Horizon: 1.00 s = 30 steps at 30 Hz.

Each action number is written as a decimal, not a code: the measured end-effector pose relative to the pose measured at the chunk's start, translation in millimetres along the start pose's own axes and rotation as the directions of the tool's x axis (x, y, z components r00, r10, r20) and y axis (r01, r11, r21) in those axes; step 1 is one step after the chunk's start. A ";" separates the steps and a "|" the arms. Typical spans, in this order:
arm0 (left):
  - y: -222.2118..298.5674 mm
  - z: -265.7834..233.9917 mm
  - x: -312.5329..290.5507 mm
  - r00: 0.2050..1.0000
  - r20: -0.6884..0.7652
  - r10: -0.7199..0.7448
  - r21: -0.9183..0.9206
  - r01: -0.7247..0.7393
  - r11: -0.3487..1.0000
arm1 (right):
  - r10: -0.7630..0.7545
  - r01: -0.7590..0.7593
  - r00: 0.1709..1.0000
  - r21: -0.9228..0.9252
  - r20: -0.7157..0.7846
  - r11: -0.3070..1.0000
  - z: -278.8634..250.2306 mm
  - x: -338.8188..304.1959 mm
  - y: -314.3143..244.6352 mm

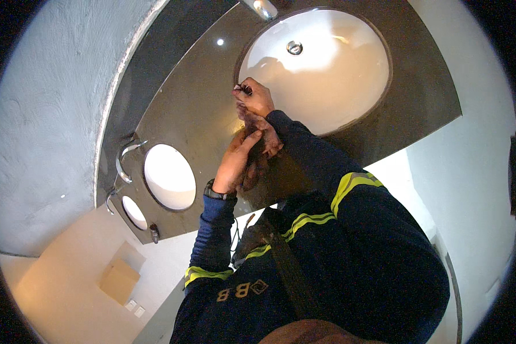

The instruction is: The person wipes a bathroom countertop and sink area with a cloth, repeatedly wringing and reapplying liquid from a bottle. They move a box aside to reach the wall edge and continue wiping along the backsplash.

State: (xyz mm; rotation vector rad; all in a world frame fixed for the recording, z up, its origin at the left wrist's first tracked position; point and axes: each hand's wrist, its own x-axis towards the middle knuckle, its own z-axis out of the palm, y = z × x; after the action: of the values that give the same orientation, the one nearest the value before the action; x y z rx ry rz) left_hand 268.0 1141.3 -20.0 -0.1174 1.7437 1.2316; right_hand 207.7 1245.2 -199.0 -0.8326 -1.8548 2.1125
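Note:
My left hand (234,160) is closed above the brown counter, with its thumb pressed toward the fingers. A dark band circles its wrist. My right hand (256,98) is curled just beyond it, at the near left rim of the large white oval sink (338,92). A small pale spot shows at its fingertips, too small to name. Between and below both hands lies a dark, mottled, pinkish-brown shape (269,140). I cannot tell whether it is a soft item or a reflection in the glossy top.
The brown counter (195,97) curves across the view. A chrome tap (264,8) stands behind the large sink. Further left are a second sink (169,176), a curved tap (122,160) and a smaller-looking sink (134,212). A small dark object (154,233) sits by the counter's end.

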 end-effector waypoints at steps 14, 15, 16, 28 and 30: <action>68.8 21.3 80.8 0.987 -0.034 0.159 -0.129 -0.162 0.978 | -0.224 0.321 0.582 -0.032 -0.782 0.947 -74.3 156.8 -8.2; 68.3 23.7 82.6 0.983 0.003 0.184 -0.134 -0.182 0.974 | -0.191 0.344 0.597 0.034 -0.780 0.938 -82.7 163.7 -8.6; 67.5 26.4 83.2 0.988 0.009 0.156 -0.102 -0.154 0.983 | -0.154 0.361 0.613 0.101 -0.775 0.927 -90.1 168.5 -8.4; 14.7 11.4 13.2 0.973 0.051 0.226 0.308 -0.230 0.923 | -0.197 0.198 0.974 0.003 0.110 0.980 -15.6 65.3 27.7; -2.8 14.6 -7.2 0.966 0.106 0.234 0.219 -0.253 0.942 | -0.185 0.225 0.941 -0.118 0.283 0.967 -24.7 35.6 17.8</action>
State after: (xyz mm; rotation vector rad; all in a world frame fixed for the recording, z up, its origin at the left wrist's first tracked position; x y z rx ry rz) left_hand 282.7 1148.1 -17.0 0.2894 1.8584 1.1782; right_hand 195.5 1280.7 -227.1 -0.3666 -2.1509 2.0587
